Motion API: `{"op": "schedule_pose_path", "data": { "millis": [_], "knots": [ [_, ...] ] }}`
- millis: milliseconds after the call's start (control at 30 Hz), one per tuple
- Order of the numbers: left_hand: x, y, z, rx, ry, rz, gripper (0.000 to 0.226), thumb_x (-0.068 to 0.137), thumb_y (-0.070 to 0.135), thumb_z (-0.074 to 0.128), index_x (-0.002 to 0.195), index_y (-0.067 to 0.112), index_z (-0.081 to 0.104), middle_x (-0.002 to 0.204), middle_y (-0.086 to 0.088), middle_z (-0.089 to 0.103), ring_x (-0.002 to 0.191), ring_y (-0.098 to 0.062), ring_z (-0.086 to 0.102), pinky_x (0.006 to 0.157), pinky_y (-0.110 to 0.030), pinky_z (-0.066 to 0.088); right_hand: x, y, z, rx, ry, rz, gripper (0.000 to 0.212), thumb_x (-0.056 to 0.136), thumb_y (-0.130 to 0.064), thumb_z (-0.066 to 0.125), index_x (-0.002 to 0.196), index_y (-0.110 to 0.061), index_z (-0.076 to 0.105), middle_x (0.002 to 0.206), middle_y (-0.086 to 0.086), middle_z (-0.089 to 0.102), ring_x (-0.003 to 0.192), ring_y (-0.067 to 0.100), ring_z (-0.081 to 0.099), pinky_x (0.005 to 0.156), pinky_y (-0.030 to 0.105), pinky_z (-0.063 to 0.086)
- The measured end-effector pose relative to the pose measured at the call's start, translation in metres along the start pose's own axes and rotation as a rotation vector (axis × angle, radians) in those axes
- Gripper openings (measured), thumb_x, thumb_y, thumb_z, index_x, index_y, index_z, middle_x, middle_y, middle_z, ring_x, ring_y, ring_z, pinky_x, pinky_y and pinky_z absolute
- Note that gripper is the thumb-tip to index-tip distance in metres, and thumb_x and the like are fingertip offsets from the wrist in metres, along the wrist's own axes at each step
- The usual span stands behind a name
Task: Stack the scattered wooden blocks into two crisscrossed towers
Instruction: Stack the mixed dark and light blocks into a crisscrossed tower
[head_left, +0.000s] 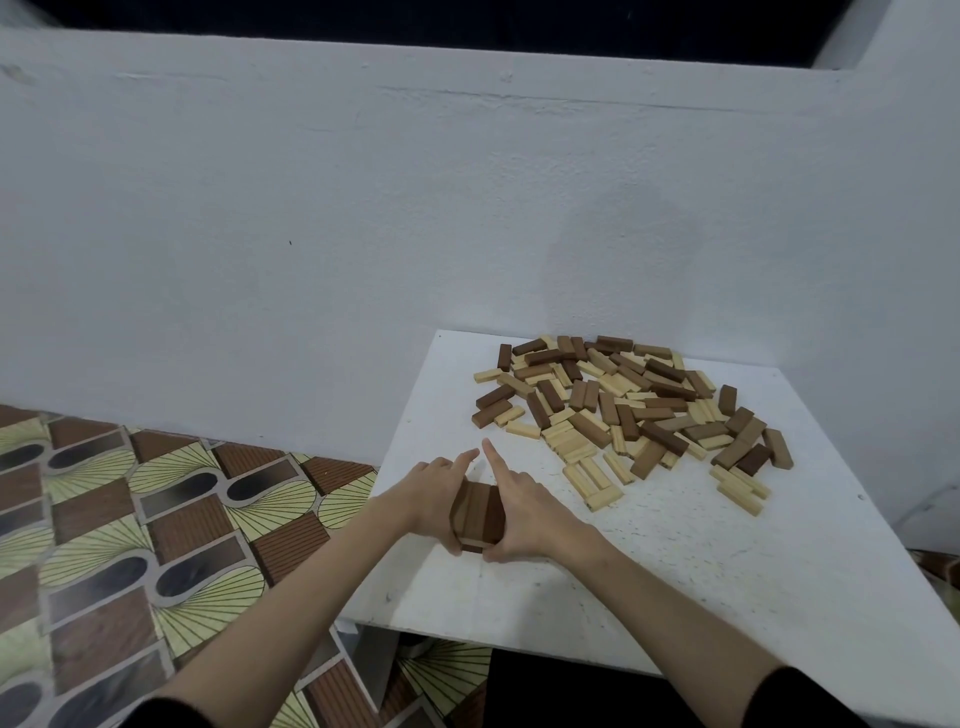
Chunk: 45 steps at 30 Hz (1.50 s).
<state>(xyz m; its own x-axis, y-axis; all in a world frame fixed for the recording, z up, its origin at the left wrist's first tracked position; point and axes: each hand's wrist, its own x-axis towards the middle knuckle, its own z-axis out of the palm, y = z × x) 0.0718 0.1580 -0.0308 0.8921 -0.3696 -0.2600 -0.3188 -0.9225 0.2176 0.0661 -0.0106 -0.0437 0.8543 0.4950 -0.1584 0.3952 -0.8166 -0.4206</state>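
A short stack of dark brown blocks stands on the near left part of the white table. Its top layer is three blocks side by side, with at least one layer under it. My left hand presses against the stack's left side and my right hand against its right side, index fingers stretched out past it. A wide heap of scattered dark and light wooden blocks lies flat at the far right of the table.
A pale wall rises right behind the table. The table's left edge drops to a patterned tile floor. A few light blocks lie apart at the heap's near right.
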Motion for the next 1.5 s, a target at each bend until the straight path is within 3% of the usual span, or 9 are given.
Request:
{"op": "schedule_pose_path", "data": {
  "millis": [233,1033,1233,1333,1500],
  "knots": [
    [-0.001,-0.001,0.001,0.004,0.022,0.010,0.124,0.061,0.041,0.084,0.149,0.015,0.001,0.141,-0.007,0.041,0.133,-0.023,0.030,0.109,-0.035,0.024,-0.001,0.003,0.002,0.024,0.009,0.009,0.134,0.064,-0.038,0.081,0.147,-0.029,-0.023,0.112,0.008,0.050,0.098,0.022,0.049,0.083,0.037,0.048],
    [-0.002,-0.004,0.002,-0.026,0.026,0.020,0.124,0.061,0.044,0.083,0.148,0.017,0.000,0.139,-0.006,0.043,0.131,-0.023,0.033,0.109,-0.035,0.024,-0.007,0.002,-0.002,0.045,0.012,0.030,0.132,0.065,-0.039,0.081,0.145,-0.036,-0.025,0.110,0.010,0.050,0.097,0.023,0.049,0.083,0.039,0.049],
    [-0.001,-0.004,-0.002,-0.070,-0.002,0.019,0.126,0.057,0.050,0.084,0.148,0.022,0.002,0.142,-0.002,0.040,0.134,-0.022,0.029,0.112,-0.037,0.022,-0.009,0.002,-0.007,0.055,-0.003,0.020,0.136,0.060,-0.043,0.082,0.143,-0.040,-0.025,0.116,0.008,0.046,0.103,0.022,0.045,0.085,0.037,0.046],
    [0.000,0.000,-0.010,-0.123,-0.021,0.018,0.123,0.057,0.054,0.083,0.148,0.026,0.006,0.142,0.003,0.040,0.135,-0.020,0.026,0.112,-0.037,0.020,-0.011,0.006,-0.017,0.068,-0.035,0.025,0.139,0.059,-0.044,0.085,0.146,-0.036,-0.023,0.131,0.011,0.043,0.119,0.026,0.040,0.096,0.041,0.042],
    [0.006,0.022,-0.024,-0.218,0.027,0.026,0.088,0.073,0.059,0.068,0.143,0.024,0.028,0.136,0.006,0.047,0.131,-0.015,0.031,0.110,-0.034,0.024,-0.026,0.023,-0.041,0.006,-0.106,0.074,0.127,0.065,-0.035,0.086,0.152,-0.027,-0.007,0.154,0.003,0.021,0.142,0.023,0.016,0.110,0.040,0.028]
  ]
}}
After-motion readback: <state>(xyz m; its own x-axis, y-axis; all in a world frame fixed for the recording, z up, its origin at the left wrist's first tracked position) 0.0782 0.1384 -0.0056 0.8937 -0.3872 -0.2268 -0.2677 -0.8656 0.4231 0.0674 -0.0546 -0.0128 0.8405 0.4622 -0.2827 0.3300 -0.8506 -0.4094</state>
